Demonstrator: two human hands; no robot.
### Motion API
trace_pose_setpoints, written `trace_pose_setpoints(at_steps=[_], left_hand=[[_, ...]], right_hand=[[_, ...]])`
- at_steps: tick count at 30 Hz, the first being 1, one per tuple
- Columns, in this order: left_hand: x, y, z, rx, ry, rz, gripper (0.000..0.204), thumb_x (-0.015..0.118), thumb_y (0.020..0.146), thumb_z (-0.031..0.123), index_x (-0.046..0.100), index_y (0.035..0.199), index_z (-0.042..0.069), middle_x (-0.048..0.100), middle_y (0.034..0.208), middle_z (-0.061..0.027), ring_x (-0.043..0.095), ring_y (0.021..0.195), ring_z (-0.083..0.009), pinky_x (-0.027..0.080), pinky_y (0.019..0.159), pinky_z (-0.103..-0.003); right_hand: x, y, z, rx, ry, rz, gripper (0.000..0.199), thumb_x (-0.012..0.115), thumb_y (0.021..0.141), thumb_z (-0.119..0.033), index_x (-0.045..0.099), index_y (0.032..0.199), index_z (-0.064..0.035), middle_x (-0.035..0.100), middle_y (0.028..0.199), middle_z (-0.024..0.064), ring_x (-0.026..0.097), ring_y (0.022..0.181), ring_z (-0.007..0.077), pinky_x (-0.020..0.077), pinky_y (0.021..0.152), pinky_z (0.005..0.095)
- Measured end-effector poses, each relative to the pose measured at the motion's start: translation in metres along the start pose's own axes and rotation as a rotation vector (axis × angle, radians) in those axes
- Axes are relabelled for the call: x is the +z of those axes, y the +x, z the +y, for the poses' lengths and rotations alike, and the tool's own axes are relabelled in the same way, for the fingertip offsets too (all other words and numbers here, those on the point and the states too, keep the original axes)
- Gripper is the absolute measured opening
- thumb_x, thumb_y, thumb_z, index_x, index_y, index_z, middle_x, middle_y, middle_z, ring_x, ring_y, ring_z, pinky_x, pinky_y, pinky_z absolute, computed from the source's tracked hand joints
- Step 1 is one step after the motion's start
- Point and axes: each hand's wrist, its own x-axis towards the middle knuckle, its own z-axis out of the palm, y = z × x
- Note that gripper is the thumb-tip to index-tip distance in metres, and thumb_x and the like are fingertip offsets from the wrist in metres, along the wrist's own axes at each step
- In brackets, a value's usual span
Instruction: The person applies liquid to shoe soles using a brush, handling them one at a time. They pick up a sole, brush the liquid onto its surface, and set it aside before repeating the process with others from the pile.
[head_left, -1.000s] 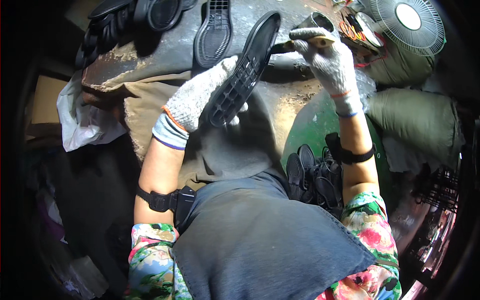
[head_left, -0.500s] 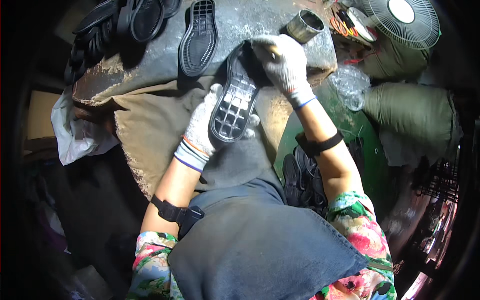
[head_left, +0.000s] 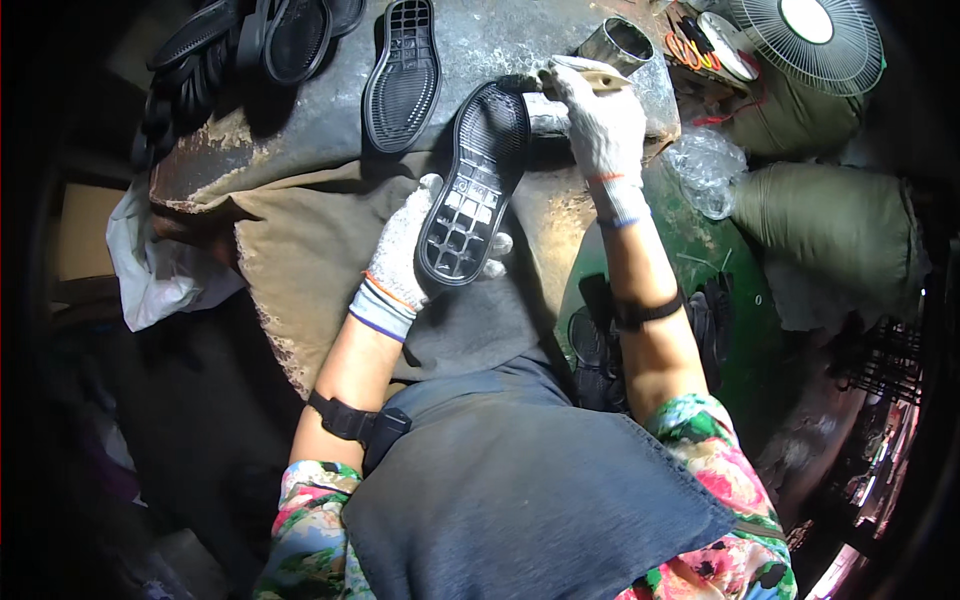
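Observation:
My left hand (head_left: 405,240), in a whitish knit glove, is closed around the lower end of a black shoe sole (head_left: 488,125). The sole is tilted, its ridged and gridded face toward me, with a wet shine on the grid. In my right hand (head_left: 608,135), also gloved, is a brush (head_left: 600,80) with a pale wooden handle. Its dark bristles are at the sole's upper end; whether they touch it I cannot tell. Just beyond that hand stands a metal can (head_left: 617,45), its inside mostly hidden. A second black sole (head_left: 403,85) lies on the worn bench (head_left: 480,45).
Black soles (head_left: 297,40) are piled at the bench's far left. A brown cloth (head_left: 300,240) hangs over its near edge. Right of it are a fan (head_left: 808,30), orange-handled tools (head_left: 690,50), a clear plastic bag (head_left: 705,170) and green sacks (head_left: 830,215). Dark footwear (head_left: 595,350) lies beside my lap.
My right hand has shifted right, away from the sole's upper end, and turned so the brush handle shows. That end of the sole is now uncovered. My left hand is nearly still.

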Motion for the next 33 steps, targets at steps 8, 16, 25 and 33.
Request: trace_pose_setpoints(at_steps=[8,16,25,33], left_hand=[[-0.005,-0.003,0.005,0.01,0.038,0.089,0.061,0.038,0.108,0.052,0.055,0.142,0.004,0.066,0.127,-0.0272,0.067,0.103,-0.0591,0.058,0.077,-0.073],[0.022,0.005,-0.008,0.175,0.184,-0.117,0.059,0.036,0.109,0.052,0.052,0.145,0.008,0.062,0.138,-0.0186,0.062,0.123,-0.0411,0.051,0.103,-0.06],[0.036,-0.003,0.017,0.282,-0.153,-0.386,0.07,0.037,0.106,0.059,0.052,0.146,0.003,0.059,0.142,-0.0234,0.057,0.13,-0.0403,0.049,0.108,-0.053],[0.059,-0.043,0.051,0.455,0.318,-0.138,0.076,0.048,0.103,0.06,0.056,0.135,-0.009,0.067,0.115,-0.0363,0.072,0.098,-0.0461,0.064,0.083,-0.052]], right_hand=[[0.02,-0.018,0.018,0.089,0.27,-0.274,0.029,0.074,0.091,-0.027,0.077,0.108,-0.004,0.079,0.096,0.0059,0.071,0.087,0.0127,0.0552,0.08,0.0274],[0.006,-0.1,-0.05,0.169,0.622,-0.114,0.02,0.074,0.093,-0.008,0.075,0.113,-0.0044,0.077,0.106,0.0038,0.068,0.101,0.0101,0.0518,0.096,0.0295],[-0.011,-0.133,-0.077,-0.356,0.234,-0.321,0.025,0.081,0.085,-0.009,0.078,0.11,-0.0113,0.077,0.112,0.0027,0.066,0.117,0.0266,0.039,0.116,0.0445],[-0.042,-0.11,-0.059,-0.373,0.196,-0.464,0.023,0.082,0.086,-0.014,0.078,0.108,-0.0096,0.078,0.111,0.0032,0.068,0.116,0.0241,0.0431,0.113,0.044]])
